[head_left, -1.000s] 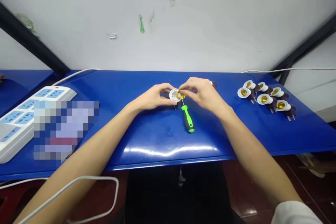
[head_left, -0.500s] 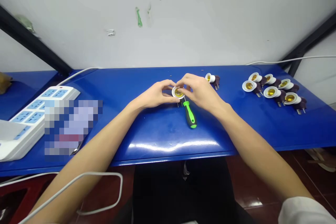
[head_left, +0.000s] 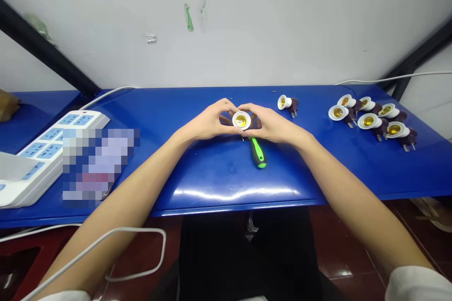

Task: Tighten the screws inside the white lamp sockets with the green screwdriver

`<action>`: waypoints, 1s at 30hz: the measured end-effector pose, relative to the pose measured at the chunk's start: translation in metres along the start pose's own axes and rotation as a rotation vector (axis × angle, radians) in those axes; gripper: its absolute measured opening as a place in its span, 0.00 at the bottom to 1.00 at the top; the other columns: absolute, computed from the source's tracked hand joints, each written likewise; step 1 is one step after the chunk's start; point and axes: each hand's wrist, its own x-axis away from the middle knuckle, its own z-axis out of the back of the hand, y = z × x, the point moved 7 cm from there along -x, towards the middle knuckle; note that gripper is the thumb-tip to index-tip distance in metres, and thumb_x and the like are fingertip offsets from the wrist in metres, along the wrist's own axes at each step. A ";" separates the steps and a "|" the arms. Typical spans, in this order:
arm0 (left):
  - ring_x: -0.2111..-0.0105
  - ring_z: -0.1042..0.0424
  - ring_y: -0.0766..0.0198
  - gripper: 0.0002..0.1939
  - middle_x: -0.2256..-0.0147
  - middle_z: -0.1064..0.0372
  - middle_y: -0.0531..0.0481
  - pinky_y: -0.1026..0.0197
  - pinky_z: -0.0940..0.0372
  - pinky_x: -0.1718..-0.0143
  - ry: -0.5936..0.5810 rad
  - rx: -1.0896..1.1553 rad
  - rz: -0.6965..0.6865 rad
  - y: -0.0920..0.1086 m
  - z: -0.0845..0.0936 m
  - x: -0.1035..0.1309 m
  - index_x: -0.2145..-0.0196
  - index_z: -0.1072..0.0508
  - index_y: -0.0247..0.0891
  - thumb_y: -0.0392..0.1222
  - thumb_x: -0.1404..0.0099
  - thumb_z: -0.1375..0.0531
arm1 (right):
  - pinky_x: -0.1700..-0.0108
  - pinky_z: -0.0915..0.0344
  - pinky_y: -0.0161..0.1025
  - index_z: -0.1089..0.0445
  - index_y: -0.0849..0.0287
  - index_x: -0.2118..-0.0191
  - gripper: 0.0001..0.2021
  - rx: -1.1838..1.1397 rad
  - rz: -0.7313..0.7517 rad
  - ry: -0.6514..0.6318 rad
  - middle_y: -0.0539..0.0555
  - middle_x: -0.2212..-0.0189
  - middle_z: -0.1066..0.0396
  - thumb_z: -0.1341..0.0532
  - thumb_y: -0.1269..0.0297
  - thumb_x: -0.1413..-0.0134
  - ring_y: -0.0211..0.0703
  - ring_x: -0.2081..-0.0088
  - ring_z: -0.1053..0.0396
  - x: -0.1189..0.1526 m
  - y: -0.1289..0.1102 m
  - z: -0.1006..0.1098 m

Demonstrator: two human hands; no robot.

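Hands meet over the middle of the blue surface (head_left: 219, 174), both holding one socket (head_left: 242, 120) between them. The left hand (head_left: 208, 124) has its fingers (head_left: 226, 106) curled narrowly around the socket's left side; the right hand (head_left: 271, 124) closes on its right side in the same way. The socket's white rim and brass inside face the camera, and it sits just above the surface, near the far-middle.

A screwdriver (head_left: 257, 151) with a green and black handle lies on the surface just near of the socket, its tip pointing under the hands, its handle toward the near edge. It touches neither hand, as far as can be seen.

To the right and a little farther, a single socket (head_left: 286, 102) lies on its side. Well to the right, a cluster of sockets (head_left: 370, 120) with white rims and dark plugs lies together. At far left a white power strip (head_left: 42, 150) rests on the surface, with a blurred patch beside it. A white cable (head_left: 116, 240) loops below the near edge. A pale wall (head_left: 247, 23) stands behind.
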 end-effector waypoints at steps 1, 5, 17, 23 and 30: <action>0.51 0.26 0.55 0.28 0.51 0.31 0.46 0.47 0.24 0.46 -0.003 -0.002 -0.003 0.000 0.000 0.000 0.55 0.19 0.42 0.61 0.48 0.24 | 0.49 0.28 0.48 0.31 0.59 0.39 0.28 -0.011 0.007 0.015 0.60 0.47 0.24 0.29 0.57 0.43 0.52 0.52 0.26 -0.001 0.000 -0.001; 0.49 0.26 0.53 0.30 0.51 0.31 0.45 0.46 0.24 0.47 -0.008 -0.016 -0.030 0.003 -0.002 0.000 0.50 0.20 0.43 0.59 0.47 0.24 | 0.52 0.30 0.46 0.32 0.61 0.39 0.28 -0.040 -0.009 0.049 0.60 0.46 0.23 0.30 0.58 0.43 0.50 0.54 0.26 -0.004 0.001 -0.005; 0.49 0.28 0.55 0.28 0.50 0.34 0.46 0.45 0.25 0.43 -0.027 -0.025 -0.046 0.012 -0.001 0.003 0.48 0.18 0.47 0.58 0.45 0.25 | 0.56 0.34 0.43 0.27 0.60 0.54 0.16 -0.002 -0.042 0.068 0.57 0.56 0.24 0.30 0.58 0.45 0.48 0.59 0.29 -0.007 0.008 -0.005; 0.50 0.27 0.55 0.31 0.51 0.32 0.47 0.43 0.25 0.43 -0.014 -0.023 -0.033 0.011 0.002 0.002 0.48 0.18 0.47 0.60 0.46 0.24 | 0.55 0.34 0.44 0.24 0.58 0.52 0.17 -0.003 -0.028 0.038 0.56 0.56 0.25 0.29 0.56 0.45 0.48 0.59 0.31 -0.005 0.008 -0.003; 0.50 0.25 0.55 0.29 0.52 0.30 0.46 0.45 0.24 0.44 -0.050 -0.016 -0.065 0.014 0.000 0.002 0.47 0.19 0.44 0.56 0.44 0.25 | 0.50 0.36 0.47 0.23 0.59 0.49 0.20 0.069 -0.071 0.025 0.59 0.53 0.21 0.30 0.55 0.43 0.53 0.53 0.31 -0.004 0.010 -0.005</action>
